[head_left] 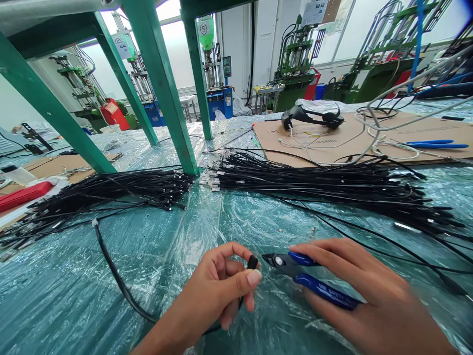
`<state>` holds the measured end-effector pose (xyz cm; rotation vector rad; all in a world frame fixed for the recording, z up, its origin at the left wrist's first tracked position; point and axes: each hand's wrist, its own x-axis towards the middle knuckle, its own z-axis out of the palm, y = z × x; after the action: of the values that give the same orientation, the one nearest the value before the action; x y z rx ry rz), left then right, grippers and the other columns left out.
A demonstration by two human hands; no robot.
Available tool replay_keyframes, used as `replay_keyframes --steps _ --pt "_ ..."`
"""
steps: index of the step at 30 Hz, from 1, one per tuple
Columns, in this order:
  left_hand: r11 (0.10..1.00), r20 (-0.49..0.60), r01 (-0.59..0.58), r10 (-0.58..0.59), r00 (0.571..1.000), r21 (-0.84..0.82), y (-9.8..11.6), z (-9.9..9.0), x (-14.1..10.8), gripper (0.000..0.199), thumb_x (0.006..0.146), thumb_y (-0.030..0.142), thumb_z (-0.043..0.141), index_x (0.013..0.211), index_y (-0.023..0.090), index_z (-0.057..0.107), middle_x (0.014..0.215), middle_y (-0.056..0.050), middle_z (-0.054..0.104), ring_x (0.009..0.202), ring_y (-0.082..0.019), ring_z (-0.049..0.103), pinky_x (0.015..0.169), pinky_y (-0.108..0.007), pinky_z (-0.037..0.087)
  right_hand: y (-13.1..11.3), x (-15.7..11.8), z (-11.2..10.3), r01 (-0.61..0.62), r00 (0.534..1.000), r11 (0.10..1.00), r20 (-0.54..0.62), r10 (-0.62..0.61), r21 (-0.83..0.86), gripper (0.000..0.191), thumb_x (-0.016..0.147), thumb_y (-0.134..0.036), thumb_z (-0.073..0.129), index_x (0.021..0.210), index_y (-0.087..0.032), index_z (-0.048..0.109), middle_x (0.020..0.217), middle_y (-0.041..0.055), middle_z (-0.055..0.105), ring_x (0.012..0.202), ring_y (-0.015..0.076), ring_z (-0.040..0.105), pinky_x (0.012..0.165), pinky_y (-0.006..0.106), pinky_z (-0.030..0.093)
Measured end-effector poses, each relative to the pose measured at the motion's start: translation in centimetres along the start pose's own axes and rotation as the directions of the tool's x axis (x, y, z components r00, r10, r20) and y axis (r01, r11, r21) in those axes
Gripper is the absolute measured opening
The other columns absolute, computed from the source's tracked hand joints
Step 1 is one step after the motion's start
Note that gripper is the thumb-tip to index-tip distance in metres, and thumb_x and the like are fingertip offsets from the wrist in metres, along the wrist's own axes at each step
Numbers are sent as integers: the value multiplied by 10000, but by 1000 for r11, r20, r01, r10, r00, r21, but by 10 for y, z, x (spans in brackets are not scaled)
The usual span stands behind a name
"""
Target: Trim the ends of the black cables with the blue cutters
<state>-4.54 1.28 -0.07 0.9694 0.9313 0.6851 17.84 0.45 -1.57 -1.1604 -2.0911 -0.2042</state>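
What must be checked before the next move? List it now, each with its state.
Left hand grips the plug: ok.
Right hand holds the cutters: ok.
Cutters' tips touch the plug: not ok, a small gap shows.
Cable lies away from the cutters: ok.
Cutters' edges undamaged: cannot tell, too small to see.

The left hand [218,291] hides most of the end of the black cable [118,281], leaving only a dark tip showing. The right hand [354,291] covers the handle ends of the blue-handled side cutters [325,291]. Both forearms run off the bottom edge, and the printing on the cardboard sheet [314,133] is too small to read.
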Motion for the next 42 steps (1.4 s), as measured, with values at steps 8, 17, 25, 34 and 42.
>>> replay_keyframes --steps 8,17,25,34,42 --pt "1000 -25 13 -13 1000 26 3 3 -1 396 756 475 744 904 185 518 540 73 607 276 10 316 293 -112 201 1 -2 3 18 999 1000 26 -19 24 305 778 -249 596 1082 -281 596 937 15 656 814 162 654 653 283 567" --pt "1000 -16 8 -8 1000 20 2 3 0 369 764 440 742 922 196 514 542 79 613 276 3 300 299 -125 201 1 -1 2 8 999 999 31 -9 34 278 791 -263 597 1068 -283 603 919 4 662 800 151 658 648 268 560" --pt "999 -38 7 -5 999 44 2 3 0 385 764 460 740 934 196 517 544 80 610 287 0 310 303 -123 207 -2 2 1 -10 1000 997 4 10 74 211 785 -250 584 980 -276 660 854 0 690 715 152 675 607 269 558" --pt "999 -21 10 -10 1000 35 1 2 -1 305 807 401 708 929 189 527 559 73 612 289 3 311 310 -124 214 1 1 -2 26 1000 1000 0 -26 4 205 841 -293 562 1032 -266 631 888 19 680 764 164 677 605 281 562" --pt "999 -37 0 2 999 49 3 4 -1 378 763 451 748 921 188 528 544 74 606 289 2 315 305 -122 207 1 -2 1 0 1000 999 31 -1 35 284 782 -261 616 1066 -277 618 927 17 663 800 172 652 649 299 558"
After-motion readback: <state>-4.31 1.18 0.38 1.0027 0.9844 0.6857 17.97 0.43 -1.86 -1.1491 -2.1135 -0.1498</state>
